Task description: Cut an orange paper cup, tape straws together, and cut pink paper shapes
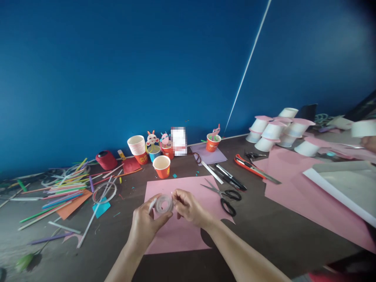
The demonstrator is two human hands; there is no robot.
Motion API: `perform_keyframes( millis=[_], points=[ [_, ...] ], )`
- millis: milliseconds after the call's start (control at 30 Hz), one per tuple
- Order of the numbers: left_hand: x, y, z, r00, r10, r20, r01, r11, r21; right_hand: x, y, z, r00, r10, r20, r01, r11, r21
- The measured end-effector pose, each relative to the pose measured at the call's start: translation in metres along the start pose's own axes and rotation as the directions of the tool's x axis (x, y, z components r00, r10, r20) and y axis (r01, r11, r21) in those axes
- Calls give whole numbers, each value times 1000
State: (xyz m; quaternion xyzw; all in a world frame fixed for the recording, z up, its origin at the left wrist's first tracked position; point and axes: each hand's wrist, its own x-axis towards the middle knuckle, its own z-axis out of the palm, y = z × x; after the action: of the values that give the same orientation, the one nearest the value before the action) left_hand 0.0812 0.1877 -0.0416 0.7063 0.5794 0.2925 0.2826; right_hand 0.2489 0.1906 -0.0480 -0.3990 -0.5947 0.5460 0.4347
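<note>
Tape roll (163, 204) sits between both hands, above the pink sheet (182, 231) at the table's near middle. Far left lies a spread of coloured straws (58, 188), with an orange card (73, 205) and a clear ring (104, 192) beside them. Behind stand a red spool (106, 159), a stack of cups (137, 145) and an orange cup (161, 166). The left hand (145, 225) has fingers curled around the roll, thumb against its rim, clamped on it. The right hand (189, 207) touches the roll's right edge, fingertips pinched together there; whether they grip a tape end I cannot tell. Right of the hands lie scissors (225, 196), pens (226, 176) and an orange knife (249, 166). Further right are more pink paper (293, 188) and upturned white cups (273, 133).
</note>
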Motion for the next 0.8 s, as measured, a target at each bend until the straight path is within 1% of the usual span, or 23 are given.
perform_keyframes(
  millis=[100, 167, 300, 400, 500, 567, 633, 700, 767, 800],
  points=[
    [3, -3, 0, 998, -17, 63, 23, 994, -105, 2, 0, 0, 997, 74, 37, -78, 991, 105],
    [4, -5, -1, 996, -7, 92, 22, 986, -164, 3, -1, 0, 992, 105, 65, -115, 977, 182],
    [5, -7, -2, 993, 24, 118, 7, 966, -259, 4, -3, -1, 986, 126, 109, -154, 939, 308],
    [5, -6, -3, 987, 26, 156, 27, 944, -328, 3, -3, -2, 978, 148, 149, -196, 901, 387],
    [6, -4, -4, 981, 19, 193, 54, 929, -367, 3, -2, -3, 968, 168, 188, -235, 869, 436],
    [6, -1, -5, 977, 15, 211, 70, 919, -389, 3, -1, -4, 967, 166, 195, -238, 865, 442],
    [7, 0, -7, 973, 10, 230, 91, 901, -424, 4, -2, -5, 971, 152, 184, -218, 881, 419],
    [7, 0, -10, 963, -11, 271, 147, 860, -489, 4, -3, -8, 982, 134, 133, -175, 909, 378],
    [6, -3, -11, 939, -24, 344, 232, 783, -577, 5, -6, -12, 993, 103, 53, -114, 939, 325],
    [6, -4, -11, 920, -21, 392, 279, 738, -615, 5, -7, -14, 997, 74, 19, -77, 953, 293]
  ],
)
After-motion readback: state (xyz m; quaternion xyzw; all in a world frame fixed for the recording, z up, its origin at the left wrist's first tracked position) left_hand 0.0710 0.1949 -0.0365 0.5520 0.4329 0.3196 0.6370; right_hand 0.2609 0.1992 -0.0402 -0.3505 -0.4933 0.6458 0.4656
